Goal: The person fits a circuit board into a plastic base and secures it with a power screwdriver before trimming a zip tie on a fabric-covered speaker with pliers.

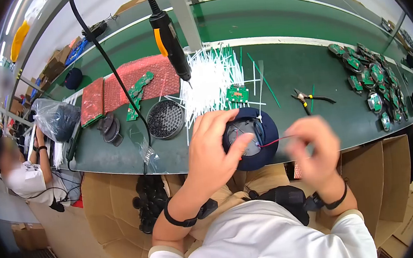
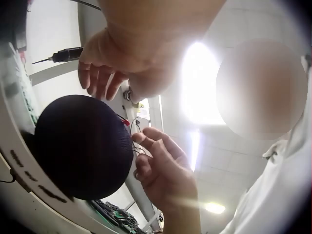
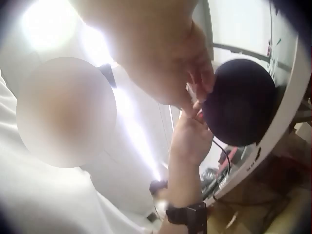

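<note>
A round dark-blue fabric-covered housing [image 1: 269,132] is at the table's front edge, its open grey inside facing up toward the person. My left hand [image 1: 212,151] grips its left side, with the thumb over the inside and the fingers around the far rim. Thin red and black wires [image 1: 276,140] run out of the housing to the right. The right hand [image 1: 316,151], blurred in the head view, pinches these wires; in the left wrist view its fingertips meet close beside the dark fabric shell [image 2: 83,146]. A translucent cable tie [image 1: 260,86] stands up from the far side of the housing.
Behind the housing lies a large pile of white cable ties [image 1: 209,81] with a green circuit board [image 1: 237,94]. An electric screwdriver [image 1: 171,43] hangs above. Cutters [image 1: 308,98] lie right, boards [image 1: 373,80] far right, a round black grille [image 1: 165,119] and red bubble wrap [image 1: 148,70] left.
</note>
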Available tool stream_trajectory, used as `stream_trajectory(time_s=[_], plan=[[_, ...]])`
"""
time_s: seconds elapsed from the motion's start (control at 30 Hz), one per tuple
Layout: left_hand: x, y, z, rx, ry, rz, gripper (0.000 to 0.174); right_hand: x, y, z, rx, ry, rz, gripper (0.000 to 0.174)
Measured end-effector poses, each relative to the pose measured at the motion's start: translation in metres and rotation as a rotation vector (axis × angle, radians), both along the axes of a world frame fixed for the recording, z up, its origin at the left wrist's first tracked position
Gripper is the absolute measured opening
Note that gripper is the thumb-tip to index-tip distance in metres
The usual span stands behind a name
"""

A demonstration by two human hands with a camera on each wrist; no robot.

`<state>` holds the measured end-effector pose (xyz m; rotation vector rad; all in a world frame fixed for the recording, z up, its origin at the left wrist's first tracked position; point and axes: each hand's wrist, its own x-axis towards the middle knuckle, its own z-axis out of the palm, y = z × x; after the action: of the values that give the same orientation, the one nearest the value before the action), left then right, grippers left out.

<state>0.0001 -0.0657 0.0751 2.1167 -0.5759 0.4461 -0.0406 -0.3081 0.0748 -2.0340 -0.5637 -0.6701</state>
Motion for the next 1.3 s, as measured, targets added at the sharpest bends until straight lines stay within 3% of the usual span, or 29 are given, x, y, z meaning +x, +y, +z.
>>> stream_trajectory(time_s=[0.03, 0.07, 0.13, 0.17, 0.23, 0.4, 0.47, 0.5, 0.57, 0.6, 0.67, 0.7, 1.3], plan=[[0.001, -0.006, 0.006, 0.093, -0.01, -0.025, 0.048, 0.013, -0.017, -0.012, 0.09, 0.015, -0.174, 0.024], [0.0, -0.015, 0.014, 0.097, -0.01, -0.033, 0.048, 0.027, -0.034, -0.013, -0.04, 0.095, -0.366, 0.026], [-0.002, -0.034, 0.025, 0.323, -0.016, -0.01, 0.065, 0.054, -0.078, -0.044, -0.5, -0.052, -0.513, 0.061], [-0.001, -0.042, 0.025, 0.324, -0.02, -0.016, 0.065, 0.054, -0.088, -0.056, -0.498, -0.053, -0.52, 0.061], [0.001, -0.054, 0.024, 0.444, 0.042, -0.014, 0.077, 0.052, -0.102, -0.074, -0.747, 0.256, -0.59, 0.07], [0.009, -0.058, 0.007, 0.475, 0.016, -0.013, 0.089, 0.063, -0.117, -0.095, -0.524, 0.042, -0.601, 0.041], [0.011, -0.051, 0.007, 0.444, 0.023, -0.2, 0.098, 0.058, -0.112, -0.087, -0.39, 0.081, -0.609, 0.04], [0.012, -0.05, 0.009, 0.453, 0.028, -0.201, 0.098, 0.053, -0.108, -0.079, -0.265, 0.118, -0.608, 0.039], [0.012, -0.049, 0.013, 0.322, 0.126, -0.286, 0.102, 0.024, -0.089, -0.041, -0.151, 0.147, -0.351, 0.037], [0.013, -0.049, 0.011, 0.333, 0.132, -0.288, 0.102, 0.014, -0.079, -0.036, -0.141, 0.206, -0.251, 0.038], [0.017, -0.048, 0.007, 0.031, 0.243, -0.289, 0.105, 0.002, -0.061, -0.041, -0.081, 0.293, -0.089, 0.038], [0.018, -0.048, 0.007, 0.04, 0.246, -0.289, 0.105, -0.002, -0.053, -0.046, -0.036, 0.323, -0.025, 0.037], [0.023, -0.039, 0.007, -0.01, 0.219, -0.455, 0.103, 0.017, -0.039, -0.049, -0.118, 0.323, 0.029, 0.044]])
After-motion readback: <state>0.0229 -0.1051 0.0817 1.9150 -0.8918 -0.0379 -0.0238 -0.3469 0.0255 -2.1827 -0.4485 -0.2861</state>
